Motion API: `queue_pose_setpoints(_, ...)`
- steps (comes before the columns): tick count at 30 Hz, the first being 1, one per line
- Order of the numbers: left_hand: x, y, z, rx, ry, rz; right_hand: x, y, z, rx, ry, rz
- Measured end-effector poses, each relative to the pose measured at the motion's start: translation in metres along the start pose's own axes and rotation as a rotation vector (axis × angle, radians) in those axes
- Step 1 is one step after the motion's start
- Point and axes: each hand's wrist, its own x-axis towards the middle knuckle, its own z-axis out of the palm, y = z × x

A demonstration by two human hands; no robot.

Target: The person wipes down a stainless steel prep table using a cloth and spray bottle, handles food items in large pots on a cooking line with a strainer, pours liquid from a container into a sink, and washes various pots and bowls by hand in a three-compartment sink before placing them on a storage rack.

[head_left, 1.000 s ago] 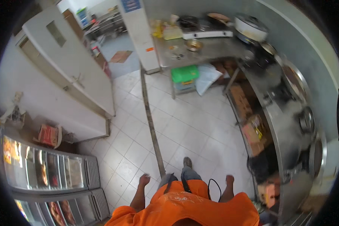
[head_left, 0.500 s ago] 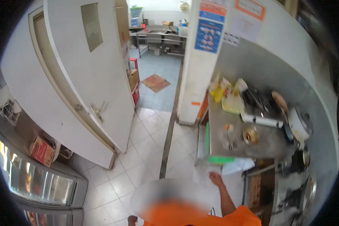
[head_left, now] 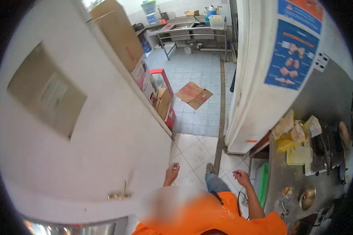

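Observation:
My left hand (head_left: 172, 173) hangs low in front of me with its fingers loosely bent and apart, nothing seen in it. The nearest thing to it is the white door (head_left: 117, 156) on the left. My right hand (head_left: 241, 178) is over the floor beside the metal counter (head_left: 274, 196), its fingers apart and nothing in them. Neither hand touches anything. One shoe (head_left: 210, 168) shows ahead on the white tiles, below a jeans leg.
Beyond the doorway, flattened cardboard (head_left: 194, 95) lies on blue tiles. Boxes (head_left: 162, 102) are stacked at the left; a metal sink table (head_left: 190, 31) stands at the back. On the counter are yellow packets (head_left: 290, 139), a stove (head_left: 327, 152) and a round container (head_left: 307, 197).
I have moved forward toward the doorway; the door, boxes and counter appear closer. My left hand has come up into fuller view, and my shoe now shows.

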Motion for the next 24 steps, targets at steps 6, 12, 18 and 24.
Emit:
queue_pose_setpoints(6,0.015,-0.176,0.022,0.736,-0.545,-0.197,0.329,-0.062,0.029,0.027,-0.115,-0.11)
queue_pose_setpoints(12,0.101,-0.167,0.003,0.461,-0.415,-0.838,0.587,-0.147,0.055,0.124,-0.262,0.06)
queue_pose_setpoints(18,0.385,-0.155,0.019,0.393,-0.404,-0.781,0.768,-0.019,0.039,-0.35,-0.194,0.068)
queue_pose_setpoints(24,0.814,-0.078,-0.025,0.165,-0.048,-0.292,0.924,-0.049,-0.076,0.033,0.021,0.536)
